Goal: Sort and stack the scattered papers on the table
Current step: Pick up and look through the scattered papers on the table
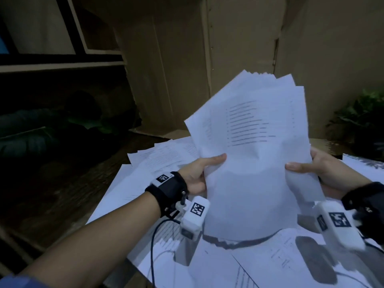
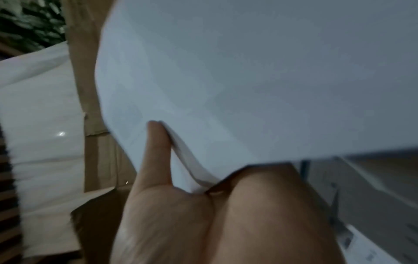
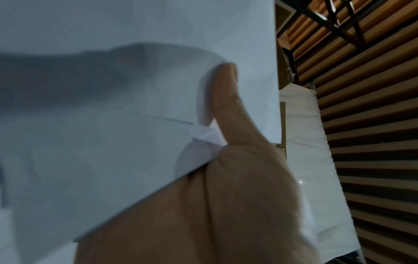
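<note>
A fanned bundle of white printed papers (image 1: 253, 154) stands upright above the table, its lower edge bowed. My left hand (image 1: 199, 173) grips its left edge, thumb on the front sheet. My right hand (image 1: 311, 165) grips the right edge the same way. In the left wrist view my thumb (image 2: 158, 146) presses the paper bundle (image 2: 248, 80) against my palm. The right wrist view shows my thumb (image 3: 228, 107) pinching the sheets (image 3: 113, 107). More printed sheets (image 1: 162, 161) lie scattered flat on the table beneath and behind the bundle.
Loose papers (image 1: 270, 260) cover the table (image 1: 116, 273) in front of me. Tall cardboard panels (image 1: 207, 59) stand behind the table. A green plant (image 1: 363, 113) sits at the right. Dark shelving (image 1: 52, 48) is at the far left.
</note>
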Action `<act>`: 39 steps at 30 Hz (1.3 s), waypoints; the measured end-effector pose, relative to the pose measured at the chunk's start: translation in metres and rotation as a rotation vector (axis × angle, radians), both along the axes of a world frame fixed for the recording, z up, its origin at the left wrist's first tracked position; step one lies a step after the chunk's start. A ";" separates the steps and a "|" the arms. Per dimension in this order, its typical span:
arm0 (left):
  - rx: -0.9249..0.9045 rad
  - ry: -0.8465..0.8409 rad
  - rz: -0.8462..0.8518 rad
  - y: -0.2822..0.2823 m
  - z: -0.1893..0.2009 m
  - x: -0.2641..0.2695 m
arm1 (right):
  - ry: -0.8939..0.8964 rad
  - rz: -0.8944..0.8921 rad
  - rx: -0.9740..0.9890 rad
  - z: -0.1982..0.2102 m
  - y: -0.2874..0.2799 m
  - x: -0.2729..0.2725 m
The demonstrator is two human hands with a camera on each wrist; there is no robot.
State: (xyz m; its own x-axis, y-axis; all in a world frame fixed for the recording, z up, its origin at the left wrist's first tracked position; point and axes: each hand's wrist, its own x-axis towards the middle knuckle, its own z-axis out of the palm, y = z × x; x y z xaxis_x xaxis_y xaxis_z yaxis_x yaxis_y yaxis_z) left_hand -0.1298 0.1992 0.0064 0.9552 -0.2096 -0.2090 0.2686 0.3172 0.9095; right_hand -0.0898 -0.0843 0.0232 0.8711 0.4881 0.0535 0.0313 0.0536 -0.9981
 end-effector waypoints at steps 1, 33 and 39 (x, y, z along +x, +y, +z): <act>-0.039 -0.045 0.027 0.002 0.002 0.000 | 0.005 -0.002 -0.007 0.000 -0.001 0.001; 0.233 -0.645 0.700 0.011 0.051 0.017 | 0.312 -0.138 0.384 -0.027 0.019 0.008; 0.300 -0.778 0.771 -0.010 0.061 0.014 | 0.631 0.201 0.851 -0.048 0.060 -0.009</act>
State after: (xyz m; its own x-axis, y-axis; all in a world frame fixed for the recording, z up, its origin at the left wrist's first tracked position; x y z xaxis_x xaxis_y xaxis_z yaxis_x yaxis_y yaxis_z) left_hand -0.1155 0.1894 0.0671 0.7002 0.4491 0.5550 -0.5751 -0.1058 0.8112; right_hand -0.0992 -0.0245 -0.0243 0.7687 0.6395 0.0125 -0.5622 0.6849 -0.4634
